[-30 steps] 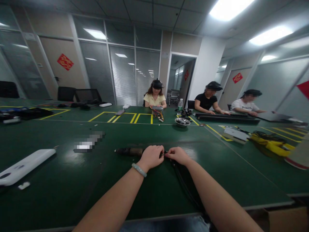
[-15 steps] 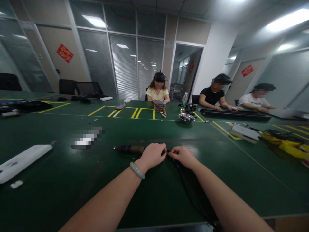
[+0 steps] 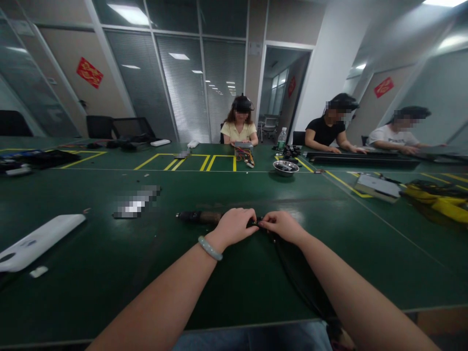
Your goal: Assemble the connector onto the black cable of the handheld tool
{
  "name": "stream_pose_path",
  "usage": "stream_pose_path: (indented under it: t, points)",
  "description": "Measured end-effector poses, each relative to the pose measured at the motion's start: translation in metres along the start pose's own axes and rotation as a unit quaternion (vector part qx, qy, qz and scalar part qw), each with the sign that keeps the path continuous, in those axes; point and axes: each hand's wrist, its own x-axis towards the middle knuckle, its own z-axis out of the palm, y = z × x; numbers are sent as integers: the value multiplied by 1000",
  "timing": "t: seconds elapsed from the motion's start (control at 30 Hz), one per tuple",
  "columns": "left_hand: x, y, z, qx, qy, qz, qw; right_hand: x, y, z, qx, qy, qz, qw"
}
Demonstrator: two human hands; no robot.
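Observation:
A dark electric screwdriver (image 3: pixel 197 217) lies across the green table, its slim metal tip pointing left. My left hand (image 3: pixel 237 226) wraps over its rear end, fingers closed. At that same end my right hand (image 3: pixel 283 226) pinches a small dark piece close to where the black cable (image 3: pixel 288 275) begins; the fingertips of both hands almost meet there. From my right hand the cable curves down to the table's near edge. What exactly the right fingertips grip is too small to make out.
To the left are a long white plastic device (image 3: pixel 44 240), a small white piece (image 3: pixel 38 271) and a pixelated object (image 3: pixel 137 202). Farther back stand a steel bowl (image 3: pixel 285 172) and a bottle (image 3: pixel 281 140). On the right lie a white box (image 3: pixel 378 188) and a yellow bundle (image 3: pixel 438 200). Three people sit opposite.
The camera view has tilted slightly down, with table things shifted a little. Both hands stay together at the screwdriver's cable end, with nothing visibly let go.

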Motion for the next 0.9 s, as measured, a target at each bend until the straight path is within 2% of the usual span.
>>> stream_pose_path:
  t: [0.33,0.57,0.9]
  points:
    - [1,0,0,-13,-10,7,1000,1,1,0,2,-3,-6,1000]
    - [-1,0,-2,-31,19,9,999,2,2,-1,-1,-1,-17,1000]
    - [0,0,-1,-29,8,14,999,4,5,-1,4,-14,-17,1000]
